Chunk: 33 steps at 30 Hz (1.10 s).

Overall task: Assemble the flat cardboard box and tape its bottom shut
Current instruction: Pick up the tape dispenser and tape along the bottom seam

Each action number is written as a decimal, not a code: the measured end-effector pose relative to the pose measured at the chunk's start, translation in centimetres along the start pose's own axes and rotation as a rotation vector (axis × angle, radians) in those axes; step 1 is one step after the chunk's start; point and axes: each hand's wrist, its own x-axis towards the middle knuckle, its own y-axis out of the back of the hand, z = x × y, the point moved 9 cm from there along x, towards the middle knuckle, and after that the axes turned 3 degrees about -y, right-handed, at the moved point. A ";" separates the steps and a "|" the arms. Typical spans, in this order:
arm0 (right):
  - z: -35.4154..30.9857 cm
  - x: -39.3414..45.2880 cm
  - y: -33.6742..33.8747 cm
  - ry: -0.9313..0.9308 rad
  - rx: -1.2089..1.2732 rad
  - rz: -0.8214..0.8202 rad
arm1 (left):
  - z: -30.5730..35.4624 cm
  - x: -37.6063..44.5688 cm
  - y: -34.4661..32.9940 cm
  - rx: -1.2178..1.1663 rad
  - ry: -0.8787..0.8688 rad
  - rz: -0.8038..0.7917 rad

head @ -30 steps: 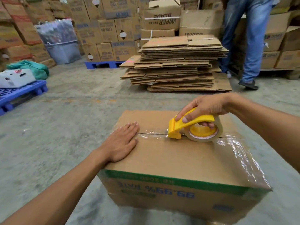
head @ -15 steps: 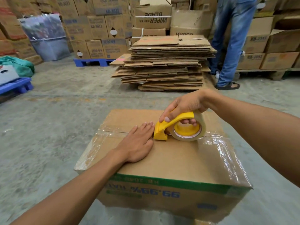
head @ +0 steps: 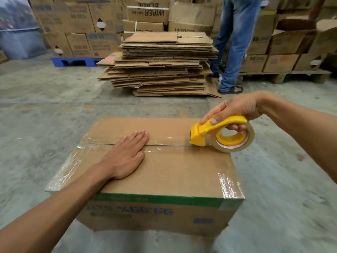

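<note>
An assembled brown cardboard box [head: 175,170] stands upside down on the concrete floor, its print inverted and a green band along the near edge. Clear tape runs along the centre seam and over both side edges. My left hand [head: 125,156] lies flat, fingers together, on the seam left of centre. My right hand [head: 235,108] grips a yellow tape dispenser [head: 220,134] with a roll of clear tape at the seam's right end, near the box's right edge.
A tall stack of flat cardboard boxes [head: 160,64] lies straight ahead on the floor. A person in blue jeans [head: 235,42] stands to its right. Stacked cartons on pallets [head: 78,30] line the back. Bare concrete floor surrounds the box.
The right hand drew the dispenser along the seam from near the left hand to the box's right end. The left hand stays pressed on the seam. The view shifted.
</note>
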 end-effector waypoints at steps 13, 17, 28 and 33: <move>0.1 2.1 -0.9 0.009 -0.141 -0.097 | 10.0 4.2 -0.3 -0.045 -0.117 -0.034; 0.1 2.4 -0.7 0.016 -0.154 -0.117 | 11.3 5.6 -1.8 -0.017 -0.108 -0.015; 6.1 -3.9 3.4 -0.039 0.020 0.046 | 10.6 5.7 -2.4 0.003 -0.114 -0.009; 9.7 -7.4 4.5 -0.075 0.054 0.099 | 10.6 5.5 -2.4 0.012 -0.119 -0.016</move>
